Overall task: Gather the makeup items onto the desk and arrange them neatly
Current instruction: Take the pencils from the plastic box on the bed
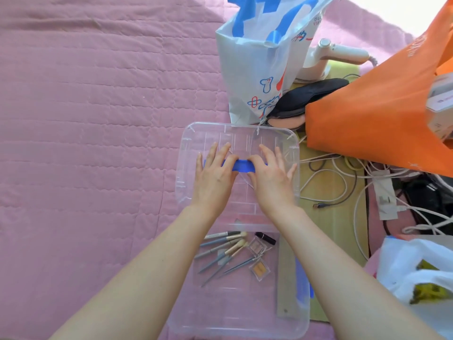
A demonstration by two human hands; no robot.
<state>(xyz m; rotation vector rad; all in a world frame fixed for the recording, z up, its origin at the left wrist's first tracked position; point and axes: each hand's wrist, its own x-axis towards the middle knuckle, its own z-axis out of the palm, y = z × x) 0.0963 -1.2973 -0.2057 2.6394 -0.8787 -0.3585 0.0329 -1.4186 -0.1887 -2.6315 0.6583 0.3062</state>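
Pink quilted bedspread [85, 119] fills the left; the left hand [215, 173] lies across a blue bar [242, 166] on a clear plastic lid [293, 143], fingers straight and spread, thumb resting on the bar; the right hand [272, 175] meets it just beside, forefinger and thumb curled to pinch the same bar, the other fingers wide. Nearer the person, partly under the lid's edge, a clear box [176, 322] on the bedspread holds the makeup brushes [225, 249], two small eyeshadow pans [261, 268] and a dark lipstick [266, 238]; behind the lid stands a white printed bag [257, 69]; further right an orange bag [367, 119] leans over tangled cables [331, 187].
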